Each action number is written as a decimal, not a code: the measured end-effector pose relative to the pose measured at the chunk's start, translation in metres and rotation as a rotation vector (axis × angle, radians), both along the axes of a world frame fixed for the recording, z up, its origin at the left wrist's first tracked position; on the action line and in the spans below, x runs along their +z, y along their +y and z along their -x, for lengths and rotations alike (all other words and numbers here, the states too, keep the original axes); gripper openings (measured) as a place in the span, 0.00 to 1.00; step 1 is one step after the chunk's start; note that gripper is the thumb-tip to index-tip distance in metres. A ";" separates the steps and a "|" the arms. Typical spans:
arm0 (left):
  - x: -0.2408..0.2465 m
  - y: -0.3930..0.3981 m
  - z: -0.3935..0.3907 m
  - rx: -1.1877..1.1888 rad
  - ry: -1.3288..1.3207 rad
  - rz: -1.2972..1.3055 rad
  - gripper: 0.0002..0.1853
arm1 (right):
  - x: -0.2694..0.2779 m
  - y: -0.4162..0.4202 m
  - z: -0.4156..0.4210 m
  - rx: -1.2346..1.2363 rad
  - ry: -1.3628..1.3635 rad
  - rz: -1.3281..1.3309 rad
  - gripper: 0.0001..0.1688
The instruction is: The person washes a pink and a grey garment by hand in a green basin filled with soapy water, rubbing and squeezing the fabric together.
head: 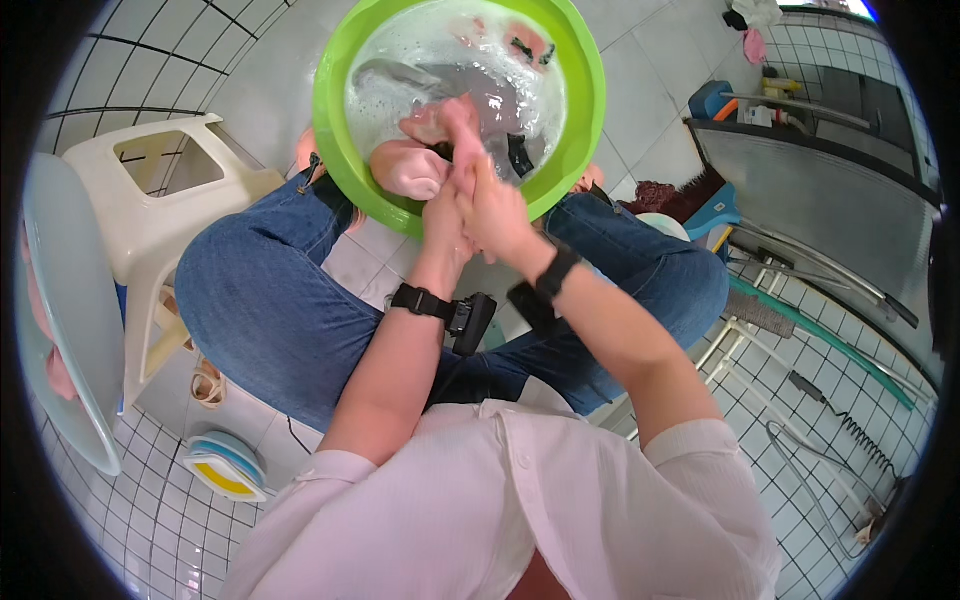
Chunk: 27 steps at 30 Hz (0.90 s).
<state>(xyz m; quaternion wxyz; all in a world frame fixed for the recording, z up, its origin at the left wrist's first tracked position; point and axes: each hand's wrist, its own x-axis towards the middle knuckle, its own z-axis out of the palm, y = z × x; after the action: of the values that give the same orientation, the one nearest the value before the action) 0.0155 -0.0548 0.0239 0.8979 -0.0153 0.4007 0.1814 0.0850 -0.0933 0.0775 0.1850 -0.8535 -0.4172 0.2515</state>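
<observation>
Both hands meet over the near rim of a bright green plastic basin [592, 82]. My left hand [448, 221] grips a wet pink cloth [463, 131]. My right hand [499, 214] is closed on the same cloth, close against the left. A rounded bulge of pale pink fabric [409, 169] hangs left of the hands, inside the basin; whether it belongs to the same piece is unclear. Sudsy water [382, 105] surrounds submerged grey fabric [480, 86]. Pink cloth with dark trim [531, 46] floats near the far side, and a black strip [519, 154] lies right of my hands.
At left, a cream plastic stool [112, 202] stands beside a pale blue basin [82, 300] holding pink cloth. Sandals [208, 384] and stacked small basins [225, 465] lie lower left. Right are a brush [697, 191], a blue dustpan [712, 214], a green pole [832, 337] and a white rack [780, 360].
</observation>
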 end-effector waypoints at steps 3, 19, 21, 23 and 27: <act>0.008 -0.005 -0.009 -0.092 -0.009 -0.014 0.14 | -0.042 0.007 -0.053 -0.204 0.155 0.084 0.28; 0.038 0.017 -0.003 -0.075 0.213 -0.229 0.29 | 0.020 -0.013 -0.047 0.073 0.252 -0.243 0.14; 0.030 0.017 -0.003 -0.054 0.006 -0.090 0.28 | 0.036 -0.007 -0.002 0.260 -0.165 -0.392 0.15; 0.027 0.005 -0.008 -0.077 -0.013 -0.175 0.27 | 0.018 0.008 -0.001 0.063 -0.294 -0.386 0.14; 0.032 0.002 -0.015 -0.140 0.077 -0.255 0.25 | -0.026 0.014 -0.039 -0.011 0.459 -0.337 0.19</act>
<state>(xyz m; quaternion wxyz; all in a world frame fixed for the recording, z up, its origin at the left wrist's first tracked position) 0.0304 -0.0529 0.0562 0.8870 0.1337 0.4087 0.1683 0.1242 -0.0797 0.0513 0.4151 -0.7338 -0.3956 0.3642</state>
